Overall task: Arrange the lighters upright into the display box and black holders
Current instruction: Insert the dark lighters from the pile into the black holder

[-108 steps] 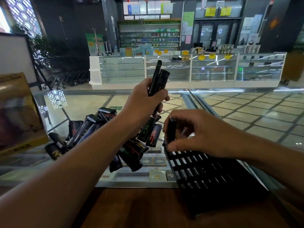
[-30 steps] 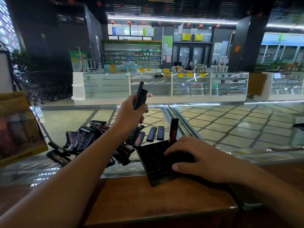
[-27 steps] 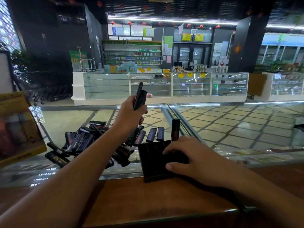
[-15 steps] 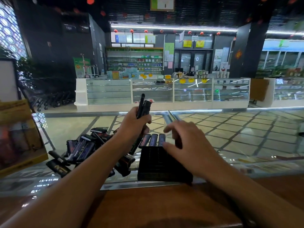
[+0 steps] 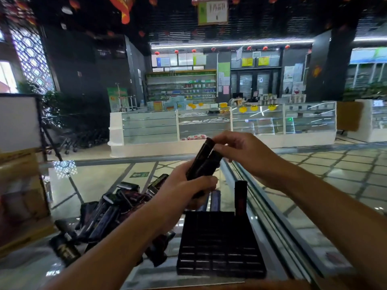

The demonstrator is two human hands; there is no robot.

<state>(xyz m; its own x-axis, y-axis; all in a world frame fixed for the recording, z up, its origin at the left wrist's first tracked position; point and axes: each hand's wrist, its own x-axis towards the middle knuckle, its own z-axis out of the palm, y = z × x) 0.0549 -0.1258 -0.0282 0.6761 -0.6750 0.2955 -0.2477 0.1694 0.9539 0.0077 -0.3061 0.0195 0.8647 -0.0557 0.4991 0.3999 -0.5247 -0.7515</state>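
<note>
While the black holder (image 5: 221, 243) sits on the glass counter (image 5: 272, 237) below both hands, I see bare glass to its right and the loose lighter pile (image 5: 109, 208) crowding its left edge. One lighter (image 5: 240, 196) stands upright in the holder's far right corner slot, below my right wrist. My left hand (image 5: 184, 189) is clenched round a small bundle of dark lighters (image 5: 204, 163), which stick up past its fingers. My right hand (image 5: 240, 149) pinches the top of the tallest one, fingertips (image 5: 217, 146) curled over its cap.
</note>
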